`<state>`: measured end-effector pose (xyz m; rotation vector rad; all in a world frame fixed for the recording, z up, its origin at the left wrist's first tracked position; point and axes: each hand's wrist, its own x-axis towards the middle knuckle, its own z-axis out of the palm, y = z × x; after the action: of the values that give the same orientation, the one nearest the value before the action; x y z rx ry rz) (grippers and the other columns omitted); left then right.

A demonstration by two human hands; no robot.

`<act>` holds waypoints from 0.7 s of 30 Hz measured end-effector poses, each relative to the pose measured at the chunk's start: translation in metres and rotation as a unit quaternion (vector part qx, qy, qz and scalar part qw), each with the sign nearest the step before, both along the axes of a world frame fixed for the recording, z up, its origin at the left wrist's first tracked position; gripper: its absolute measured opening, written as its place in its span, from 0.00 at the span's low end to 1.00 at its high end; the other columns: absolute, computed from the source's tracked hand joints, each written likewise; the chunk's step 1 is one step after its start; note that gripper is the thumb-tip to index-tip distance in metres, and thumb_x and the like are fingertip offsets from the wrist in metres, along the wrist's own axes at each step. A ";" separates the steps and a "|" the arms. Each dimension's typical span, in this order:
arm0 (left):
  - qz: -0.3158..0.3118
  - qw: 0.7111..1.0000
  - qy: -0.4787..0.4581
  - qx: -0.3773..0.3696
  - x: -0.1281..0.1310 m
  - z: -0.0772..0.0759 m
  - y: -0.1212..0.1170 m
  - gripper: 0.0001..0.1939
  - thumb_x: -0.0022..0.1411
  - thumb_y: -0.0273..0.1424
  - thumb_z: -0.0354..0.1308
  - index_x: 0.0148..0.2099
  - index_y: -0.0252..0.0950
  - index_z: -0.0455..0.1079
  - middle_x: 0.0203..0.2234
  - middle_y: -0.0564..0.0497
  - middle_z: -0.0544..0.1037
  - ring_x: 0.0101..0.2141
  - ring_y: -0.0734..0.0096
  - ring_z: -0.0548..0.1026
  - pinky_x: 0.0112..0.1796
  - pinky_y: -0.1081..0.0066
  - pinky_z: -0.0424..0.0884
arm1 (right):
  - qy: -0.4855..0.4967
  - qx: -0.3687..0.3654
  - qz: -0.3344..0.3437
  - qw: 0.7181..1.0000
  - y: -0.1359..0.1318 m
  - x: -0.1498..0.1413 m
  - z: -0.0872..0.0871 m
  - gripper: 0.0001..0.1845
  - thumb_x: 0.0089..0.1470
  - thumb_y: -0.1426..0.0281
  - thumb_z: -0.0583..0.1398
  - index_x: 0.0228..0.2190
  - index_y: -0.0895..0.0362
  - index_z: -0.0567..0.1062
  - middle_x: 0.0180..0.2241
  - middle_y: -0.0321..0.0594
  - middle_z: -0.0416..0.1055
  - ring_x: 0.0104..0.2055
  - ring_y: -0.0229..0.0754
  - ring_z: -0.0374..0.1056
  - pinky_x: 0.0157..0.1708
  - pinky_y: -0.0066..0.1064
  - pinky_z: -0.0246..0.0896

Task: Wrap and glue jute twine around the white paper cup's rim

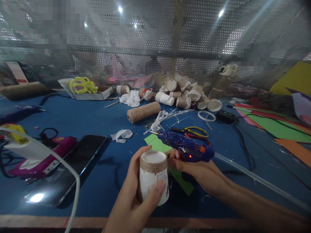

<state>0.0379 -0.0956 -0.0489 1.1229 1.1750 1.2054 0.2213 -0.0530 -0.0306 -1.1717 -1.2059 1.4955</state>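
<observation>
My left hand (138, 187) is wrapped round a small white paper cup (154, 184) with printed characters, held upside down with its base upward. Brown twine (153, 166) is wound in a band round the cup's upper end. My right hand (191, 166) is closed round the handle of a blue glue gun (184, 145), whose nozzle points left above and behind the cup. The right fingertips meet the cup's twine band; whether they also pinch a twine end is hidden. From the gun's back runs a clear glue stick (257, 181). A red light glows on the gun.
Behind lie a twine spool (143, 112), yellow-handled scissors (196, 131), green paper (183, 183) and a pile of wrapped cups (182, 92). On the left are a phone (82, 155), a purple power strip (60, 147) and a white cable (73, 171). Coloured paper (274, 124) lies right.
</observation>
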 end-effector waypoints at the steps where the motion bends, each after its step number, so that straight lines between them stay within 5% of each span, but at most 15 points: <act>1: 0.003 1.000 0.002 0.004 0.000 -0.001 0.000 0.33 0.63 0.43 0.68 0.67 0.48 0.63 0.58 0.47 0.81 0.53 0.57 0.80 0.52 0.70 0.75 | 0.001 0.001 -0.003 1.000 0.000 0.000 -0.001 0.15 0.42 0.63 0.76 0.25 0.52 0.76 0.32 0.32 0.79 0.43 0.46 0.74 0.54 0.38 0.66; 9: 0.023 1.000 0.020 0.001 0.001 0.001 0.001 0.38 0.60 0.45 0.70 0.70 0.51 0.63 0.65 0.51 0.73 0.63 0.51 0.70 0.64 0.62 0.61 | 0.018 0.001 -0.021 1.000 -0.001 0.002 -0.011 0.13 0.44 0.65 0.77 0.29 0.53 0.80 0.32 0.30 0.78 0.40 0.42 0.74 0.53 0.36 0.67; 13: 0.036 0.999 -0.016 -0.006 0.004 0.001 0.000 0.38 0.62 0.44 0.68 0.70 0.50 0.59 0.66 0.51 0.73 0.64 0.55 0.70 0.61 0.66 0.65 | 0.011 0.033 0.004 0.999 0.000 0.004 -0.012 0.10 0.51 0.61 0.74 0.30 0.52 0.82 0.35 0.32 0.80 0.42 0.42 0.75 0.52 0.35 0.68; 21: 0.077 0.994 0.061 0.054 0.014 0.000 -0.002 0.29 0.65 0.44 0.61 0.64 0.42 0.60 0.55 0.41 0.78 0.55 0.47 0.76 0.57 0.55 0.70 | -0.001 0.038 0.009 0.999 0.001 0.003 -0.012 0.09 0.50 0.62 0.74 0.31 0.51 0.82 0.38 0.34 0.82 0.45 0.45 0.77 0.53 0.37 0.70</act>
<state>0.0521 -0.0979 -0.0488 1.2181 1.3238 1.3466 0.2246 -0.0522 -0.0426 -1.1147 -1.2668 1.4505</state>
